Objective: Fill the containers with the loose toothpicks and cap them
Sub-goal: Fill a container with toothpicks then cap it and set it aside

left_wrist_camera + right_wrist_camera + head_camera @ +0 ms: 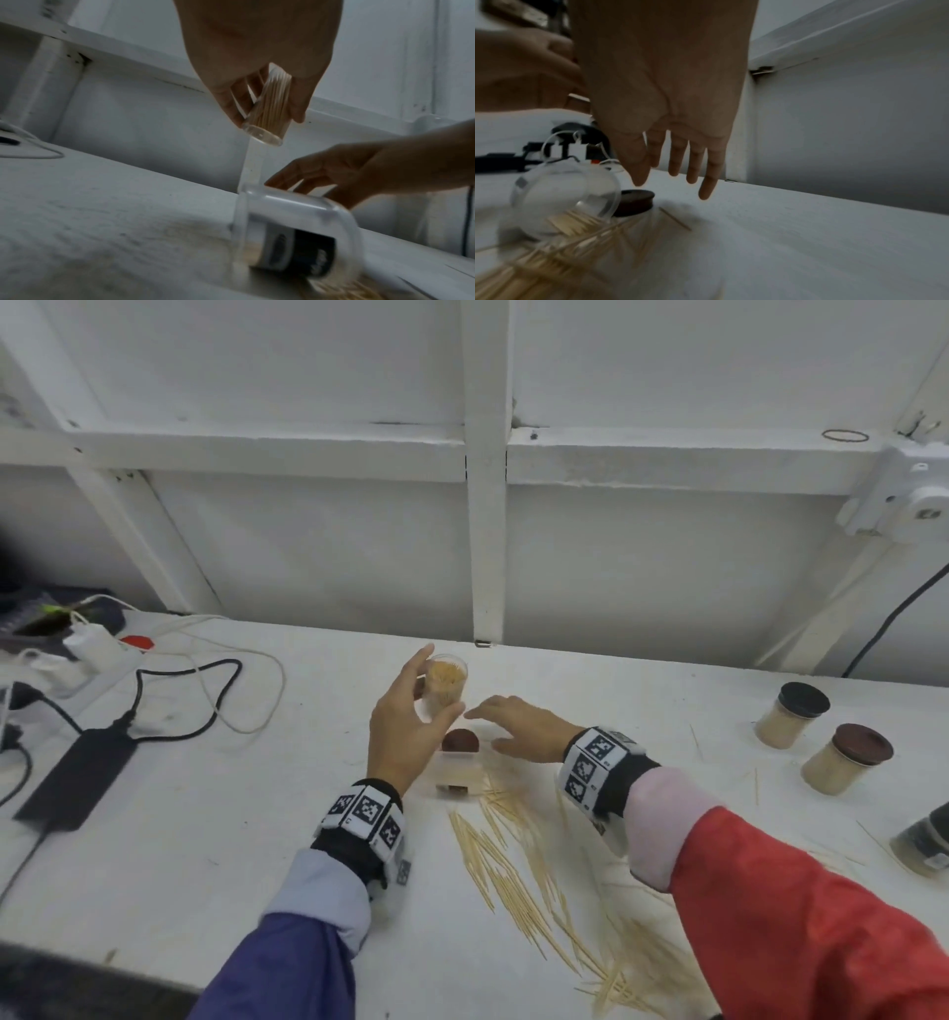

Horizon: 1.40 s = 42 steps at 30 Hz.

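The left hand (398,737) grips a toothpick-filled container (445,684) above the counter (205,814). The right hand (518,726) hovers open, fingers spread, near a brown lid (460,741).

The head view looks forward and down from above onto the white surface (215,814) and takes in both forearms and the back wall (667,567). The left wrist view sits low and close, facing along the left hand (257,50) toward the wall, with the right hand (347,172) entering from its right side. The right wrist view also sits low, looking along its own hand toward the wall. All three share the tipped clear container (562,201) lying on the surface, very near both wrist cameras.
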Each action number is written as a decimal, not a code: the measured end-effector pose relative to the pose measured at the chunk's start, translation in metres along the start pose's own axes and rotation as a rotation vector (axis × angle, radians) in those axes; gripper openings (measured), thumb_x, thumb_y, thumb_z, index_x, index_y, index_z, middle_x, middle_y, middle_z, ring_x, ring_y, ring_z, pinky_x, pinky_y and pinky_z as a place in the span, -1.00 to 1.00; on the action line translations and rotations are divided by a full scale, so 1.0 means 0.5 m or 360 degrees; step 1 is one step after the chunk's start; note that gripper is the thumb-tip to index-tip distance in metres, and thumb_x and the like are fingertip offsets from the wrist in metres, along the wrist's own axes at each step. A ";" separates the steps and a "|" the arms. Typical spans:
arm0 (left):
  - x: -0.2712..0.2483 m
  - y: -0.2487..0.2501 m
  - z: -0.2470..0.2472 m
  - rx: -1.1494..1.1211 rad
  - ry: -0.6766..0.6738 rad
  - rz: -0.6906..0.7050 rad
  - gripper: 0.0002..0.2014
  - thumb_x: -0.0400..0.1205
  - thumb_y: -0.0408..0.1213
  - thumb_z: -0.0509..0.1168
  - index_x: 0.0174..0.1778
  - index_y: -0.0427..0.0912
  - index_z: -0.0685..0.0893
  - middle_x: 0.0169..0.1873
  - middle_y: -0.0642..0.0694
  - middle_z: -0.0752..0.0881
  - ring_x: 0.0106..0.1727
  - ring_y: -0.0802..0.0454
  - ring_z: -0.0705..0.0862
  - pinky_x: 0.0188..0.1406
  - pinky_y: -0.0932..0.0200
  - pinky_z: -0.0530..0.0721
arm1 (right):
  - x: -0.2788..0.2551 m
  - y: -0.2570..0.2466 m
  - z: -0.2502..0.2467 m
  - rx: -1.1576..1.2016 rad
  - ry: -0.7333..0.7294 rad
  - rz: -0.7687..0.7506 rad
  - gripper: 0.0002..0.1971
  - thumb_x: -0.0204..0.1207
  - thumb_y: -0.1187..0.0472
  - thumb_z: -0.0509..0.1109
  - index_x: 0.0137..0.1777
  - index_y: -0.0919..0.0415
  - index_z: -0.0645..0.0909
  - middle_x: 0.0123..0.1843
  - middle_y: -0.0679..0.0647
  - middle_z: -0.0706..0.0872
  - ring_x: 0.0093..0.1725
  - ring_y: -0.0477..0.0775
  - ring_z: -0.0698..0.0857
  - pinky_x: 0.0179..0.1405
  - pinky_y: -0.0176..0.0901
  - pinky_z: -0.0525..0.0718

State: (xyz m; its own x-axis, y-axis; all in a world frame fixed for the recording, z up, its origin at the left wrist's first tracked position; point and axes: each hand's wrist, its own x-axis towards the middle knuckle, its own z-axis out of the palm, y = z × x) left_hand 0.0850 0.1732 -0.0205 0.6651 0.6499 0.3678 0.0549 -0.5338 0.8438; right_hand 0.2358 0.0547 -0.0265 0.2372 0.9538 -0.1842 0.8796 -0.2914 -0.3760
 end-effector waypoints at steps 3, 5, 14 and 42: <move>0.011 -0.025 -0.021 0.0041 0.0036 -0.0072 -0.31 0.44 -0.32 0.59 0.47 0.05 0.52 0.14 0.07 0.71 0.15 0.08 0.69 0.24 -0.03 0.68 | 0.037 -0.024 0.017 -0.0206 -0.0164 -0.0017 -0.38 0.66 0.36 0.19 0.67 -0.09 0.21 0.67 0.07 0.28 0.60 0.17 0.26 0.49 0.17 0.39; 0.012 -0.035 -0.028 0.0048 0.0039 -0.0104 -0.33 0.43 -0.33 0.59 0.46 0.04 0.54 0.17 0.05 0.71 0.16 0.06 0.69 0.24 -0.03 0.69 | 0.053 -0.028 0.020 -0.0294 -0.0201 -0.0021 -0.39 0.65 0.35 0.20 0.63 -0.16 0.27 0.65 0.06 0.30 0.59 0.17 0.27 0.48 0.16 0.41; 0.012 -0.049 -0.023 0.0014 -0.0011 -0.0122 -0.35 0.42 -0.33 0.59 0.42 0.06 0.56 0.21 0.07 0.68 0.20 0.04 0.67 0.25 0.00 0.69 | 0.060 0.010 0.019 -0.0012 0.0000 0.0047 -0.44 0.49 0.24 0.49 0.49 0.11 0.46 0.44 0.08 0.55 0.42 0.12 0.47 0.39 -0.07 0.44; 0.003 0.022 0.086 0.0004 -0.0572 0.0009 -0.47 0.45 -0.26 0.58 0.35 -0.01 0.65 -0.03 0.14 0.72 0.09 0.08 0.68 0.11 0.04 0.69 | -0.094 0.022 -0.117 0.0904 0.0303 0.0043 -0.47 0.47 0.36 0.50 0.45 0.09 0.57 0.21 0.04 0.74 0.06 0.11 0.76 -0.12 -0.35 0.72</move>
State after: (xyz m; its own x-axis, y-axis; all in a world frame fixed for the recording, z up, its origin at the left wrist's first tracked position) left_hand 0.1185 0.1448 -0.0275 0.8848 0.4153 0.2113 0.0520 -0.5386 0.8410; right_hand 0.2584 0.0110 0.0312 0.3724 0.9265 -0.0545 0.5263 -0.2592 -0.8098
